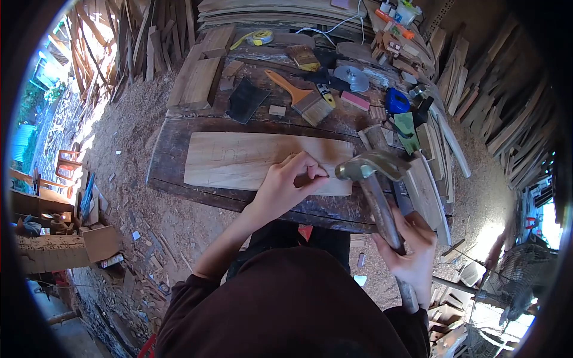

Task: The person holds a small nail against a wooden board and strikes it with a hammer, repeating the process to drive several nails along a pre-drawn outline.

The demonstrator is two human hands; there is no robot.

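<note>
A light wooden board [233, 156] with faint pencil writing lies flat along the near side of the workbench. My left hand [292, 176] rests over the board's right half, thumb and forefinger pinched together near its surface. Whatever sits between those fingertips is too small to make out. My right hand [409, 244] is wrapped round the wooden handle of a claw hammer [382, 206]. The hammer's metal head is raised just right of the left fingertips, apart from them.
The dark workbench [170, 158] carries a paintbrush [304, 98], a yellow tape measure [260, 38], a black sheet [246, 100], a grey disc [352, 78] and a blue tape measure [397, 101]. Wood strips [430, 179] lie at the right. A fan [519, 280] stands lower right.
</note>
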